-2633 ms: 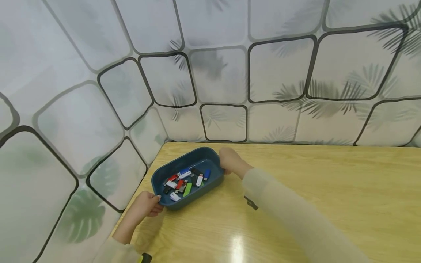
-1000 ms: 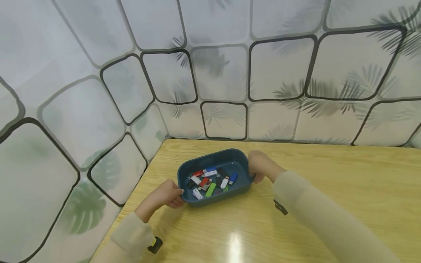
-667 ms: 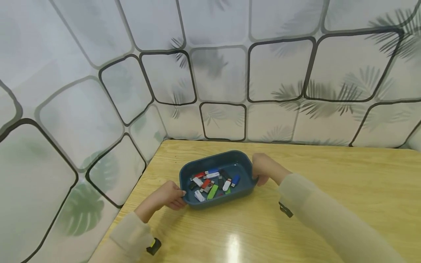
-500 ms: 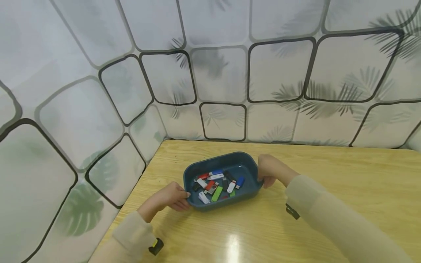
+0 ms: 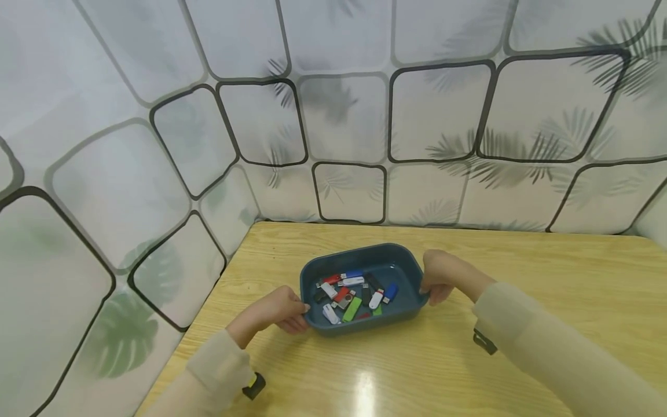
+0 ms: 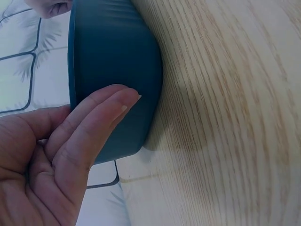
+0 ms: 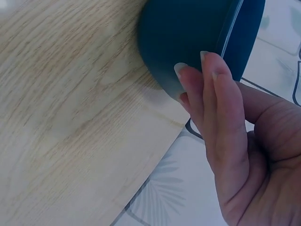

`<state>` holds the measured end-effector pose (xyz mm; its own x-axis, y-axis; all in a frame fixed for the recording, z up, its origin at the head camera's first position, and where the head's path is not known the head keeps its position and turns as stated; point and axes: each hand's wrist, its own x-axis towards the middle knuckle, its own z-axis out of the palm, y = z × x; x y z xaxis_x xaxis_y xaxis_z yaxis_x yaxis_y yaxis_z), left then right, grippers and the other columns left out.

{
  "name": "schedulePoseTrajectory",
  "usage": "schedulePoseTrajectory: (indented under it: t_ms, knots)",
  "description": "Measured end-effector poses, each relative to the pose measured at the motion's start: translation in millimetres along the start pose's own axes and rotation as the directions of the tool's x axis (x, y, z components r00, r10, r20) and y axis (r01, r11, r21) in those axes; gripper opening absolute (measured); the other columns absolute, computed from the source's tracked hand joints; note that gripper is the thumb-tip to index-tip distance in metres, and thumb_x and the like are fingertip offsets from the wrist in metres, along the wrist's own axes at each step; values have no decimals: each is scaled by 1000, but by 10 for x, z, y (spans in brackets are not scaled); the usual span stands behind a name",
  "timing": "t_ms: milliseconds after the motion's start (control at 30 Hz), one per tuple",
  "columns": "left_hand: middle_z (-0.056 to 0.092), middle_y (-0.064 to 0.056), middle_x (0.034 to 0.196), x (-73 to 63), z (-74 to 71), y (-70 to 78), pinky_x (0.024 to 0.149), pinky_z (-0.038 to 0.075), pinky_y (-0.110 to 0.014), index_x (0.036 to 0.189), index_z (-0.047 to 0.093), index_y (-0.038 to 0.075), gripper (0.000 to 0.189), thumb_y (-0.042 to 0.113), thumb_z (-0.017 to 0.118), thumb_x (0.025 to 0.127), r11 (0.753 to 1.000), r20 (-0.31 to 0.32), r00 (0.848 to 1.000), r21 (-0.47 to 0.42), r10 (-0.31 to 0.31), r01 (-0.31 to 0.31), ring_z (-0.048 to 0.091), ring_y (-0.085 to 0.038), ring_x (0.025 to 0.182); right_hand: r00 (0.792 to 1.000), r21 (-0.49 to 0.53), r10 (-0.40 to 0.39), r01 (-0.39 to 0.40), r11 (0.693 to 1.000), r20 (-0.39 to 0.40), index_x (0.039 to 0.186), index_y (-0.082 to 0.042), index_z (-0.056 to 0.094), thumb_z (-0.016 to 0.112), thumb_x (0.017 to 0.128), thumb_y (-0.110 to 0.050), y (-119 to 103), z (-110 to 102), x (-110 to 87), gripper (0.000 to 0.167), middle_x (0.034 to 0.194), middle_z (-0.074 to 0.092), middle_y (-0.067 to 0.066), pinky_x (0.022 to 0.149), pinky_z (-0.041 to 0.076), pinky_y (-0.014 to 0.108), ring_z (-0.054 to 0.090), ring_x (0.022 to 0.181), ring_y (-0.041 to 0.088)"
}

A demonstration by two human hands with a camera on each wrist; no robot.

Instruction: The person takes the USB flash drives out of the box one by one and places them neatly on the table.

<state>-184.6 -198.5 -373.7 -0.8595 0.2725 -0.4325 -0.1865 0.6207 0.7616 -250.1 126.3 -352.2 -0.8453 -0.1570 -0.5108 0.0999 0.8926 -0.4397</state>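
A dark blue rectangular bin (image 5: 359, 327) with rounded corners holds several USB flash drives (image 5: 352, 309) in red, white, blue, black and green. My left hand (image 5: 278, 310) pinches its left end, thumb over the rim and fingers against the outer wall. At the opposite end my right hand (image 5: 443, 275) grips the rim in the same way. In the left wrist view the fingers (image 6: 89, 125) lie along the bin's outside. The right wrist view shows the fingers (image 7: 223, 108) on the outer wall, with the thumb passing behind the rim.
The bin is over a light wood-grain table (image 5: 521, 278). Fabric-like walls (image 5: 349, 116) printed with dark outlines and leaves rise at the back and left. A small dark piece hangs at each sleeve cuff (image 5: 484, 340).
Both hands have carried the bin to the right across the table, away from the left wall and slightly nearer. The grip at each end stays the same, and the flash drives remain inside.
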Motion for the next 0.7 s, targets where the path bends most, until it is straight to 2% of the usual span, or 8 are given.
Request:
schedulePoseTrajectory:
  t_ms: [233,500,700]
  knots:
    - [71,-19,75,61,62,55,61,61,-37,82,68,-12,25,6,53,92,1000,11,1000,12,27,-28,71,-26,69,999,-17,-35,35,999,0,65,4,63,71,80,-4,160,1,-132,19,49,64,6,48,56,23,63,44,11]
    - [70,-20,75,108,146,73,63,60,-38,82,67,-11,24,5,53,92,998,73,995,-1,65,-65,71,-30,71,998,27,-53,54,998,-17,58,4,63,72,78,-6,369,96,-283,24,48,63,7,45,55,23,60,40,10]
    - [70,-22,73,200,232,177,61,60,-38,81,67,-12,23,5,54,91,996,62,995,23,83,-85,71,-30,69,996,38,-67,69,997,-55,58,3,62,73,78,-7,538,61,-378,25,47,63,7,44,55,25,61,40,12]
